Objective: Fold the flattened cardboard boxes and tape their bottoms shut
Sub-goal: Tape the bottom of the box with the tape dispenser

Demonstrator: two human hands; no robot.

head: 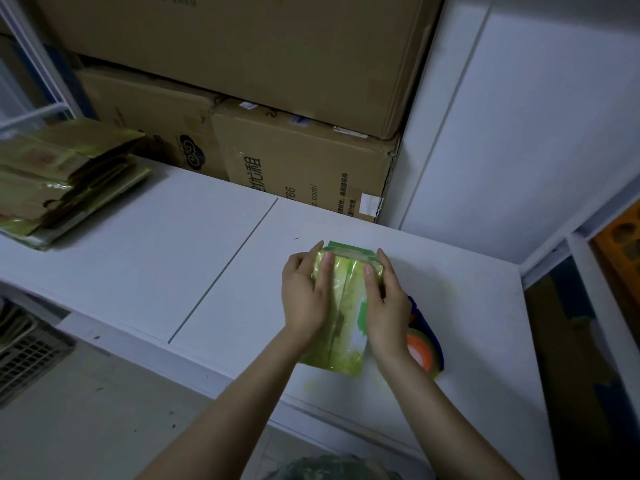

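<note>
The left hand [304,292] and the right hand [386,303] each held one side of a small green box [346,317]. The thumbs lay flat on top and the fingers went round the sides, so both hands were wrapped snugly on it. The box sat on the white table [207,258], close to the front edge, with its far end lifted a little.

I thought the box would be very light and thin. It looked shiny, so it might slip. Squeezing hard could dent it. The best place to hold it seemed to be the two long sides, just where the hands were, with the flaps left free for folding.

Just beside the right hand lay an orange and blue thing [424,344]. I could not tell what it was. Far off on the left of the table was a pile of flat boxes [59,181], waiting. Behind the table stood big brown boxes [304,168], stacked up high. A white wall [519,116] was on the right. Down low on the left was a grey grate [31,355]. The room was dim.
</note>
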